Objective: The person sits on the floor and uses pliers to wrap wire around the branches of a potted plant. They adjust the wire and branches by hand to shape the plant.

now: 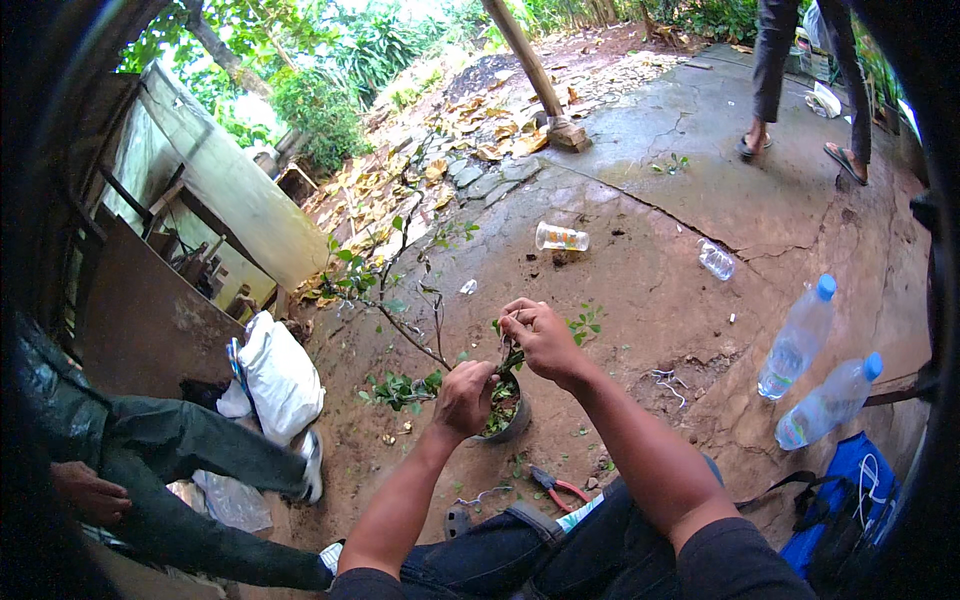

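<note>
A small leafy bonsai-like plant (410,335) stands in a dark round pot (515,432) in front of me. My left hand (465,398) is closed on its stem low down, just above the pot. My right hand (538,338) is higher and further right, pinching a thin pale wire or string (511,334) against an upright stem. The exact grip of both hands is partly hidden. Pliers with red handles (567,490) lie on the ground below the pot, between my forearms.
A seated person's dark-trousered leg (210,445) is at left beside white sacks (280,375). Another person's legs (770,80) are at upper right. Two bottles (800,335) stand at right above a blue bag (830,510). A plastic cup (560,238) lies beyond the plant near a wooden post (535,70).
</note>
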`<action>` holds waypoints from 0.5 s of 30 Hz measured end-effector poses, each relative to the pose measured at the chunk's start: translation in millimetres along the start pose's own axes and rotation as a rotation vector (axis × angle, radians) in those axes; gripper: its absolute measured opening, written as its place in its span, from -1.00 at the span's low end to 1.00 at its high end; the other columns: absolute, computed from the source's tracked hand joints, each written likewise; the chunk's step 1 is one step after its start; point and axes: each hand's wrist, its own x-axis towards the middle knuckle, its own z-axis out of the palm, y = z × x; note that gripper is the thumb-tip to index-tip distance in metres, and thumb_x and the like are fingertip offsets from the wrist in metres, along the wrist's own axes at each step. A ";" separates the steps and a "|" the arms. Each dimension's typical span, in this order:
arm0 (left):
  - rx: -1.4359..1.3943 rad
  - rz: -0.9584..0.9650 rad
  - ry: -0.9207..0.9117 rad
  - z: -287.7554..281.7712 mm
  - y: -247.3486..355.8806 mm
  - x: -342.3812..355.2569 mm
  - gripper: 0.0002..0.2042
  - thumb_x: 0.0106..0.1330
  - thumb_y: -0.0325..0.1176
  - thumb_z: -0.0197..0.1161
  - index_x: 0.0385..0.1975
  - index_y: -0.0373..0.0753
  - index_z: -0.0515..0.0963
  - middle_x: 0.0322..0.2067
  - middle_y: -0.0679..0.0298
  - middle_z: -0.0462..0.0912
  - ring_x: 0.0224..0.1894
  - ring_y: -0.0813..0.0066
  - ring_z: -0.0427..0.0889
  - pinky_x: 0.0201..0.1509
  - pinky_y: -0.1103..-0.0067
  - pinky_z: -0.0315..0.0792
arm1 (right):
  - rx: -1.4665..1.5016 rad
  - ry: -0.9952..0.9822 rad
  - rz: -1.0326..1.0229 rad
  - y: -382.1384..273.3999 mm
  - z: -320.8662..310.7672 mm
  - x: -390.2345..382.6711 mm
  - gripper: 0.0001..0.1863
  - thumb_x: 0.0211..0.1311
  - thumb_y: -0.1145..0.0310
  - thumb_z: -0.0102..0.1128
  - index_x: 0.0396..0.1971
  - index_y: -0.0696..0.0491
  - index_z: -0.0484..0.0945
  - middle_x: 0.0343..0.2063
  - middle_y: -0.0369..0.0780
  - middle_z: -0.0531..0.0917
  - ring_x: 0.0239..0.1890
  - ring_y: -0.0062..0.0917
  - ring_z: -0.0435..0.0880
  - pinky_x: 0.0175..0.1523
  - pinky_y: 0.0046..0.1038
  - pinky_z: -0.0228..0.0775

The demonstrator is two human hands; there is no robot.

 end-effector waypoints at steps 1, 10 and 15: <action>0.019 0.000 -0.013 -1.8 -0.2 1.2 -0.86 0.47 -0.37 0.17 -0.22 -0.33 0.53 -0.39 -0.02 0.57 -0.28 -0.12 0.59 -0.18 0.16 0.44 | -0.052 -0.005 0.017 0.4 -0.2 -0.1 -0.67 0.53 0.28 0.18 -0.41 0.19 0.70 -0.20 -0.19 0.70 -0.10 -0.36 0.60 0.09 -0.31 0.39; 0.141 -0.045 -0.157 -14.9 8.5 1.1 -0.84 0.43 -0.32 0.24 -0.20 -0.29 0.53 -0.38 0.01 0.61 -0.26 -0.11 0.61 -0.19 0.15 0.45 | -0.125 -0.160 0.020 -9.5 -2.1 -7.4 -0.66 0.55 0.17 0.17 -0.24 0.14 0.74 -0.35 -0.15 0.76 -0.23 -0.41 0.72 0.01 -0.36 0.54; 0.183 0.014 -0.154 -13.0 9.3 5.9 -0.82 0.39 -0.31 0.30 -0.15 -0.25 0.56 -0.36 0.11 0.63 -0.23 0.02 0.63 -0.07 0.23 0.43 | -0.433 -0.231 -0.172 -11.3 -7.5 -10.1 -0.62 0.56 0.09 0.14 -0.27 0.08 0.76 -0.33 -0.14 0.79 -0.32 -0.34 0.75 -0.12 -0.38 0.56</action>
